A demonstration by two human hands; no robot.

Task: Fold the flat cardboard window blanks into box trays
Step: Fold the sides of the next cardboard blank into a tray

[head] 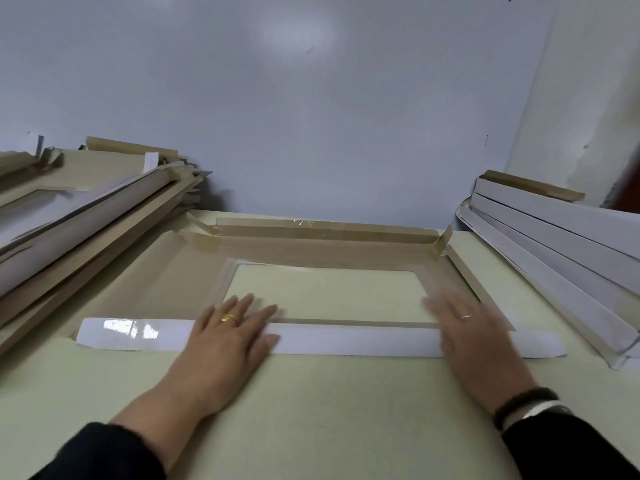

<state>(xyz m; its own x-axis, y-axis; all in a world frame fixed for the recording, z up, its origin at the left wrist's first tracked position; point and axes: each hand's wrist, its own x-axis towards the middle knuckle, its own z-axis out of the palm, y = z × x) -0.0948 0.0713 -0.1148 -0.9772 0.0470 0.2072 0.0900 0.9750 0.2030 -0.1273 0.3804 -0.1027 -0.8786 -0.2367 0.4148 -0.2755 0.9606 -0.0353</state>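
Hands flat, no grip on anything: left hand (228, 336) lies palm down, fingers straight and slightly spread, pressing the white folded flap (311, 337) of the cardboard window blank (194, 271). Gold ring on one finger. Right hand (474, 336) also palm down with fingers straight on the same flap, further right, blurred; thin ring, dark band at the wrist. Blank lies brown side up on the pale green surface (311, 410), window opening in the middle, near flap folded over showing glossy white, far flap raised against the grey wall (311, 116). Stack of flat blanks (86, 216) sits left of it, touching the wall. Stack of folded white trays (554, 244) leans at the right.
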